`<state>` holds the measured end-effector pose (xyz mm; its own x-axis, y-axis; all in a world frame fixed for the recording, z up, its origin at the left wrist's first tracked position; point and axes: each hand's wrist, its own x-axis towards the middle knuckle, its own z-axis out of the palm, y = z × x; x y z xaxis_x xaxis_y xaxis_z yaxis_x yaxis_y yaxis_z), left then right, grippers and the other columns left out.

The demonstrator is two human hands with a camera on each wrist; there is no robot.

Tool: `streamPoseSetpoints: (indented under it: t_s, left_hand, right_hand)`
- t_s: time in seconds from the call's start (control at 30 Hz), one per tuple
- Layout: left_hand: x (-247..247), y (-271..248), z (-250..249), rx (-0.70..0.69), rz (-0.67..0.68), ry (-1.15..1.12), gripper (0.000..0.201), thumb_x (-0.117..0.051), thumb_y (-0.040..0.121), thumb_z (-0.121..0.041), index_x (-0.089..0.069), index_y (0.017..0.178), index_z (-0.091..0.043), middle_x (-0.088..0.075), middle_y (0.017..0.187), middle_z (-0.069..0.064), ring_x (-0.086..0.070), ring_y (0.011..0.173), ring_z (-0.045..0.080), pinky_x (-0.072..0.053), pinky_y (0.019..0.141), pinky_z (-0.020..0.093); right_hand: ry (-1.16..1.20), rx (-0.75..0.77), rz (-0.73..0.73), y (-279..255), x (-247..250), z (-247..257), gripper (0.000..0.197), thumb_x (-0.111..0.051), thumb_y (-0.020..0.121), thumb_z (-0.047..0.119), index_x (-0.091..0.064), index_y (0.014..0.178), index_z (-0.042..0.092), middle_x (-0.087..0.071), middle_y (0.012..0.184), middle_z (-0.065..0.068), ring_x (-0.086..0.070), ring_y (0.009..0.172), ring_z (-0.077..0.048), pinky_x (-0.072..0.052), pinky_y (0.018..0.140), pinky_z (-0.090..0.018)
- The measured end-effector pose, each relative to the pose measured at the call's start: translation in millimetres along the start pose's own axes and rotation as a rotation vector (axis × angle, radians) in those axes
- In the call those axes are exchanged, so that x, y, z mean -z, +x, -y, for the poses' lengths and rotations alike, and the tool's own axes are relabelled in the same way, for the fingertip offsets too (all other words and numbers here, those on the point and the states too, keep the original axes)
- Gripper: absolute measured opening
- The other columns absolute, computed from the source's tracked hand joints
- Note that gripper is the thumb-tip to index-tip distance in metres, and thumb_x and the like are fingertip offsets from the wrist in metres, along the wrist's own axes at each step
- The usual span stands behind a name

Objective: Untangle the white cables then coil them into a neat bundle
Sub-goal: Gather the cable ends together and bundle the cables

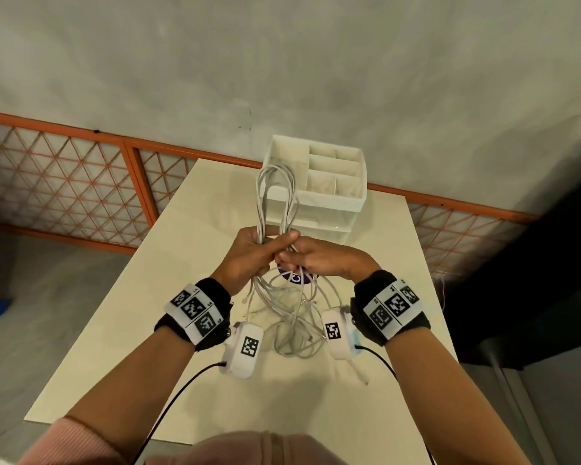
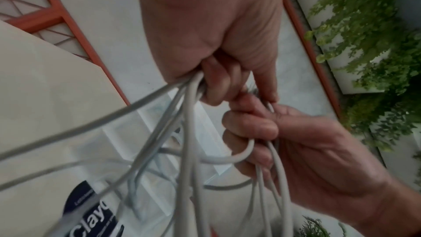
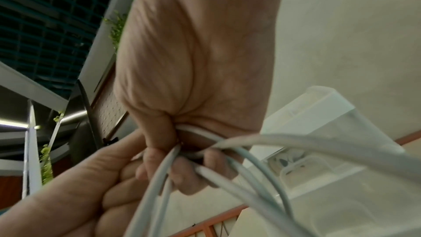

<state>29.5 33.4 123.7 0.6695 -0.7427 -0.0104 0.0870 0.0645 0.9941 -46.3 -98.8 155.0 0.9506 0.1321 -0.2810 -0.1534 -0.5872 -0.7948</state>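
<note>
The white cables (image 1: 275, 196) are gathered into long upright loops above the table, in front of a white organizer box. Below the point where they are gripped, loose strands (image 1: 296, 327) hang down and are piled in a tangled heap on the tabletop.

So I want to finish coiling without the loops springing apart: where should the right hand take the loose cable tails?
Probably just below the left hand, from the right side. The white cables loop above that fist, while the tails hang slack onto the table, so a low grip feeds slack upward.
</note>
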Motion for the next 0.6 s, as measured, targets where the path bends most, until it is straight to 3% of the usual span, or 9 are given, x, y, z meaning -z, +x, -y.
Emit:
streamPoseSetpoints:
  t_s: [0.1,0.13,0.2,0.27,0.33,0.4,0.47,0.53,0.6]
  left_hand:
    - [0.8,1.1,-9.5,-0.097,0.02,0.064,0.023,-0.06,0.092,-0.019,-0.067,0.089,0.002,-0.053,0.043,-0.002,-0.034,0.032,0.003,-0.02,0.035,0.016]
    - [2.2,1.1,-12.8,-0.127,0.018,0.069,0.02,-0.057,0.093,-0.018,-0.066,0.083,-0.003,-0.049,0.042,-0.002,-0.031,0.031,0.002,-0.02,0.035,0.015]
    - [7.7,3.0,-19.9,-0.159,-0.039,0.04,0.022,-0.055,0.095,-0.02,-0.062,0.075,-0.013,-0.035,0.039,-0.011,-0.022,0.033,0.004,-0.016,0.036,0.017]
    - [16.1,6.6,-26.4,-0.176,-0.091,0.011,0.023,-0.054,0.096,-0.022,-0.061,0.075,-0.015,-0.026,0.041,-0.014,-0.016,0.035,0.005,-0.013,0.038,0.022]
    - [22.6,7.8,-32.9,-0.204,-0.105,0.026,0.022,-0.054,0.096,-0.021,-0.062,0.077,-0.013,-0.023,0.042,-0.013,-0.014,0.036,0.006,-0.012,0.039,0.023]
    - [25.3,6.8,-39.0,-0.234,-0.107,0.06,0.021,-0.056,0.095,-0.02,-0.065,0.077,-0.012,-0.023,0.044,-0.01,-0.014,0.037,0.007,-0.012,0.039,0.023]
    - [27.7,5.8,-46.0,-0.27,-0.116,0.088,0.021,-0.056,0.095,-0.02,-0.066,0.077,-0.013,-0.023,0.044,-0.01,-0.014,0.037,0.008,-0.012,0.038,0.02]
    - [32.7,5.1,-55.7,-0.308,-0.148,0.085,0.02,-0.056,0.095,-0.019,-0.066,0.079,-0.013,-0.023,0.043,-0.012,-0.014,0.037,0.007,-0.014,0.037,0.019]
    - [40.1,6.3,-65.1,-0.341,-0.18,0.075,0.019,-0.055,0.095,-0.018,-0.066,0.08,-0.013,-0.024,0.043,-0.012,-0.015,0.037,0.007,-0.014,0.037,0.02]
  right_hand:
    - [0.001,-0.036,-0.055,1.3,1.4,-6.5,0.029,-0.041,0.101,0.025,-0.054,0.114,0.003,-0.061,0.092,-0.015,-0.06,0.092,-0.026,-0.047,0.093,-0.035]
    - [0.003,-0.035,-0.086,0.1,2.2,-10.3,0.034,-0.047,0.098,0.028,-0.052,0.121,0.003,-0.064,0.103,-0.016,-0.062,0.1,-0.027,-0.048,0.096,-0.038]
    - [0.061,-0.01,-0.203,-3.2,4.3,-19.5,0.033,-0.06,0.091,0.031,-0.059,0.116,0.009,-0.066,0.109,-0.011,-0.064,0.103,-0.027,-0.049,0.095,-0.04]
    - [0.147,0.008,-0.398,-7.9,8.3,-30.3,0.021,-0.069,0.085,0.025,-0.065,0.1,0.011,-0.066,0.095,-0.004,-0.064,0.089,-0.022,-0.051,0.087,-0.037]
    - [0.154,0.022,-0.507,-11.3,11.8,-39.4,0.011,-0.071,0.083,0.024,-0.065,0.085,0.014,-0.062,0.081,-0.009,-0.058,0.075,-0.016,-0.046,0.076,-0.032]
    - [0.07,-0.013,-0.519,-13.4,14.4,-42.1,0.022,-0.068,0.084,0.035,-0.062,0.074,0.016,-0.061,0.076,-0.022,-0.055,0.067,-0.016,-0.042,0.069,-0.028]
    - [0.0,-0.073,-0.505,-17.2,19.0,-44.7,0.041,-0.067,0.082,0.046,-0.061,0.072,0.007,-0.061,0.073,-0.024,-0.054,0.063,-0.015,-0.041,0.065,-0.028]
    - [-0.077,-0.155,-0.454,-22.2,23.9,-55.9,0.048,-0.069,0.078,0.05,-0.061,0.071,0.003,-0.061,0.07,-0.019,-0.054,0.063,-0.014,-0.04,0.067,-0.029]
    - [-0.165,-0.271,-0.402,-27.0,24.0,-73.7,0.038,-0.068,0.08,0.049,-0.062,0.062,0.016,-0.063,0.064,-0.001,-0.058,0.065,-0.013,-0.042,0.074,-0.03]
